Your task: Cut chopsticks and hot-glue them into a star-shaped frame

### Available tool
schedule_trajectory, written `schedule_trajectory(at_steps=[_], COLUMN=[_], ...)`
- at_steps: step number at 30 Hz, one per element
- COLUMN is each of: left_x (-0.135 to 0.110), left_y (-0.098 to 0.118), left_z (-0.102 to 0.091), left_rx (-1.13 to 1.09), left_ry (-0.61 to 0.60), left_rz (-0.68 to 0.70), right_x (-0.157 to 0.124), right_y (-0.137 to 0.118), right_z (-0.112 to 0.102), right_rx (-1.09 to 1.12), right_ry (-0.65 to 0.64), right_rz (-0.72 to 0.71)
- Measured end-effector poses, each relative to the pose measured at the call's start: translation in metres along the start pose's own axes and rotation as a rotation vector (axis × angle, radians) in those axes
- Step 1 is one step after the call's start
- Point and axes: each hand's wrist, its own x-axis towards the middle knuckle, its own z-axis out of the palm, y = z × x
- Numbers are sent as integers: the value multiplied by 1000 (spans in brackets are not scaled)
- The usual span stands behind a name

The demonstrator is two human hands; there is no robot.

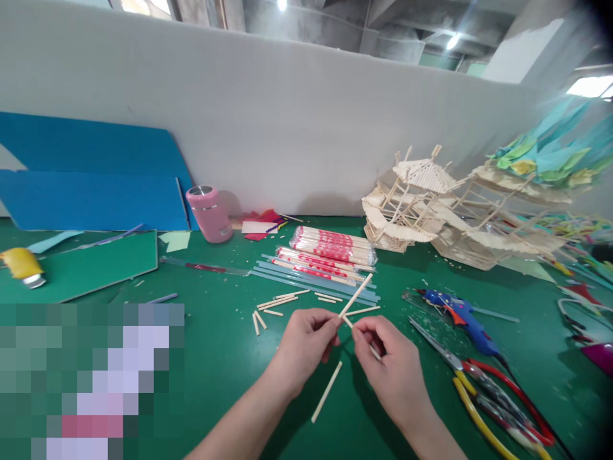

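My left hand pinches a pale wooden chopstick that slants up to the right. Between the fingertips of my right hand is a second, thinner-looking wooden stick. Its far end meets the first chopstick near my left fingertips; whether the two are joined I cannot tell. Below my hands a loose piece of chopstick lies on the green tabletop. Several cut stick pieces are scattered just beyond my left hand. Behind them lie translucent glue sticks and plastic-wrapped chopstick bundles.
To the right lie a blue glue gun, long-nosed pliers and other tools with red and yellow handles. A stick-built pavilion model stands at the back right. A pink tumbler and blue boards stand at the back left.
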Motion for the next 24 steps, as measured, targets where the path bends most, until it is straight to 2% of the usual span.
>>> schedule_trajectory(at_steps=[24], left_x=[2], left_y=[-4], left_z=[1], left_rx=[39], left_ry=[-2], left_rz=[7], right_x=[0], right_y=[2], right_z=[0], right_rx=[38], right_ry=[-14], right_rz=[19])
